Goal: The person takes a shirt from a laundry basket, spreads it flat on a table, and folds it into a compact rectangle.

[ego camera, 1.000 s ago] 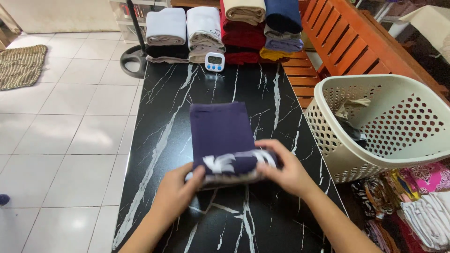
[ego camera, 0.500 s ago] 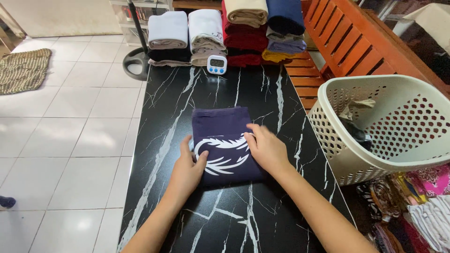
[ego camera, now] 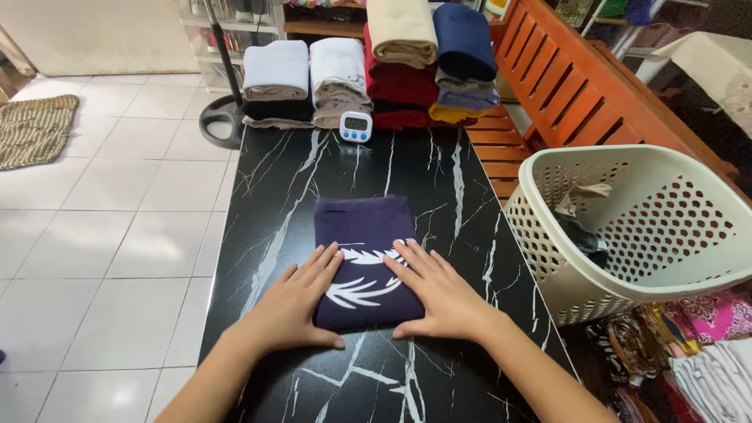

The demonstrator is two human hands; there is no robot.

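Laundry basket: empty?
No. The cream laundry basket holds a few crumpled clothes, tan and dark, against its near-left inner wall.

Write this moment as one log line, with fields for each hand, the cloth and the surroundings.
left hand: flat on folded purple shirt | right hand: flat on it | shirt: on black marble table | nearby: cream basket, folded stacks

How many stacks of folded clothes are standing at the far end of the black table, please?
4, in a row: a left stack, a second stack behind the timer, a red-and-beige stack, and a right stack. More may be hidden behind.
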